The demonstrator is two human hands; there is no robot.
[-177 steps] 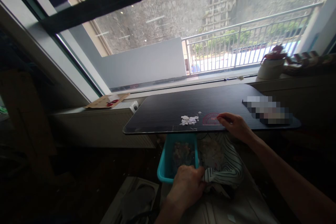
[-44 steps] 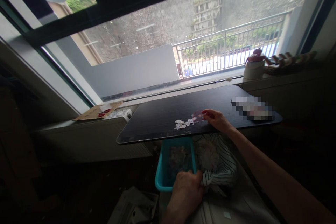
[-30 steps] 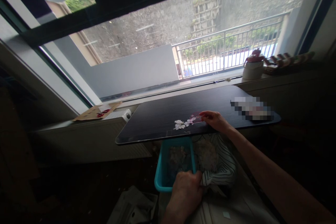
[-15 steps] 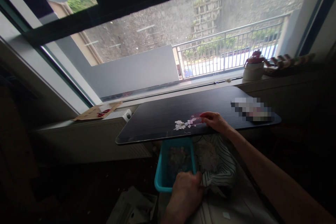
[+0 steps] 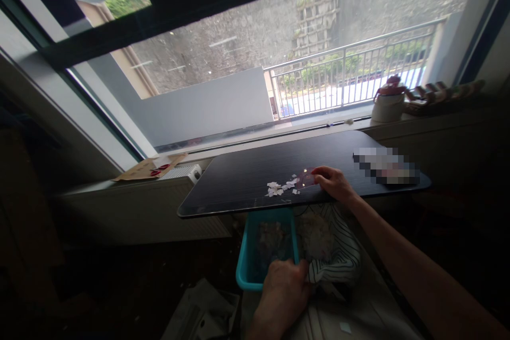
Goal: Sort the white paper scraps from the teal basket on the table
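Observation:
My right hand (image 5: 333, 181) pinches a clear pinkish plastic piece (image 5: 306, 178) just above the dark tabletop (image 5: 239, 170). Small white paper scraps (image 5: 275, 189) lie to the left of that piece, near the table's front edge. Below the table, my left hand (image 5: 285, 281) is closed at the near rim of a turquoise bin (image 5: 241, 271); its fingertips are partly hidden. Crumpled, pale bits (image 5: 271, 239) lie inside the bin. Right of it is a striped cloth (image 5: 345, 257) with more pale scraps beside it.
A blurred-out item (image 5: 386, 164) lies on the table's right end. On the sill stand a white jug with a reddish lid (image 5: 388, 101) and a rack (image 5: 442, 95). Red scissors (image 5: 159, 170) rest on brown paper (image 5: 135, 169) at left.
My right hand has moved slightly right with the plastic piece, away from the scraps. My left hand stays at the bin. The view has shifted a little.

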